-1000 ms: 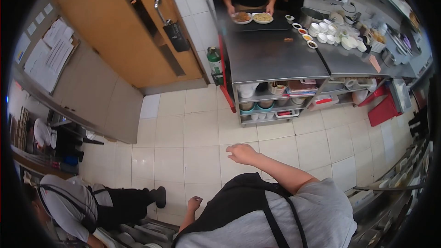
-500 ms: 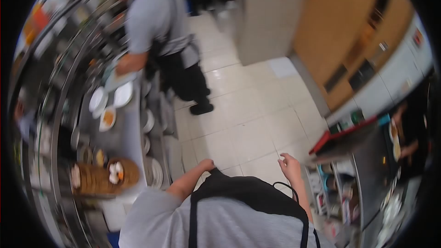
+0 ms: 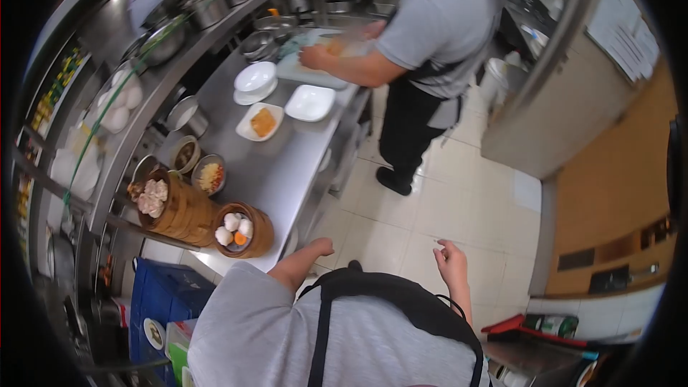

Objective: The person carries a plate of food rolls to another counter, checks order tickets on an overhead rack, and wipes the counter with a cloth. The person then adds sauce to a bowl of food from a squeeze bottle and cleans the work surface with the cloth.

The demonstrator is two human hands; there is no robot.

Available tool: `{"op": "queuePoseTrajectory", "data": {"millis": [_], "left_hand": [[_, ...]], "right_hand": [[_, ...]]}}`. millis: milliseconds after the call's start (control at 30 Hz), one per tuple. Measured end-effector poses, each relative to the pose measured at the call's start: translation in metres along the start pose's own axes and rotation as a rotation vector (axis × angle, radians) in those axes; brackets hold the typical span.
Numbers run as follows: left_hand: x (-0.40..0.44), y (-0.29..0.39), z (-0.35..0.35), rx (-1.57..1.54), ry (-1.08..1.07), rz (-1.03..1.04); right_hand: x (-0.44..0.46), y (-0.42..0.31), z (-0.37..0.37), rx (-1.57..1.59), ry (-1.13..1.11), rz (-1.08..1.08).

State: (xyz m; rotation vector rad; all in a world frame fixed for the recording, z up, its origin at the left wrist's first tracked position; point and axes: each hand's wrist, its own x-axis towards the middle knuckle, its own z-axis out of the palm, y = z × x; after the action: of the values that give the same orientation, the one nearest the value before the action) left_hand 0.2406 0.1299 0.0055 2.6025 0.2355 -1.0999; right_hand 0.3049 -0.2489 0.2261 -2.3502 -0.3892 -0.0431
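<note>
Left hand (image 3: 322,246): curled grip, contents unclear | right hand (image 3: 451,259): half-open, empty | keep left forearm (image 3: 292,267) off basket (image 3: 265,233)

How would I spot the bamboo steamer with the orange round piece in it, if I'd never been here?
Find the long steel counter, then its end nearest the wearer's left hand. There, beside a bigger bamboo stack, sits the bamboo steamer. It holds white lumps and one orange round piece, while its neighbour is topped with pinkish pieces.
</note>
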Motion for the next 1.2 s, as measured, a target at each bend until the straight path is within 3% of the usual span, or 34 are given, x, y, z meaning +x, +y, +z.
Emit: {"op": "queuePoseTrajectory", "data": {"millis": [100, 167, 233, 367, 567, 667, 733, 867, 933, 1033, 1200], "left_hand": [[0.014, -0.025, -0.017, -0.07, 0.109, -0.044], [0.023, -0.042, -0.016, -0.063, 0.181, -0.038], [0.027, -0.045, -0.011, -0.277, 0.197, -0.095], [0.026, -0.054, 0.012, -0.274, 0.222, -0.068], [0.005, -0.041, 0.045, -0.221, 0.14, -0.255], [0.012, -0.037, 0.053, -0.191, 0.18, -0.194], [0.007, -0.019, 0.031, -0.24, 0.19, -0.299], [0.004, 0.031, -0.029, -0.375, 0.367, -0.171], [0.009, 0.052, -0.049, -0.703, 0.501, -0.133], [-0.027, 0.096, -0.122, -0.911, 0.502, -0.067], [-0.032, 0.077, -0.175, -1.037, 0.479, 0.066]], "right_hand": [[0.031, -0.011, 0.023, -0.016, -0.089, -0.085], [0.048, -0.017, 0.03, -0.029, -0.23, -0.019], [0.067, -0.015, 0.035, -0.032, -0.273, -0.055], [0.116, -0.012, 0.044, -0.035, -0.323, -0.164], [0.19, -0.016, 0.037, 0.013, -0.378, -0.345], [0.226, -0.008, 0.039, -0.001, -0.426, -0.398], [0.245, -0.003, 0.044, -0.032, -0.476, -0.439], [0.266, -0.002, 0.057, -0.039, -0.611, -0.504], [0.275, -0.007, 0.072, -0.04, -0.647, -0.531], [0.287, -0.02, 0.096, -0.01, -0.669, -0.585], [0.301, -0.064, 0.141, 0.008, -0.762, -0.7]]}}
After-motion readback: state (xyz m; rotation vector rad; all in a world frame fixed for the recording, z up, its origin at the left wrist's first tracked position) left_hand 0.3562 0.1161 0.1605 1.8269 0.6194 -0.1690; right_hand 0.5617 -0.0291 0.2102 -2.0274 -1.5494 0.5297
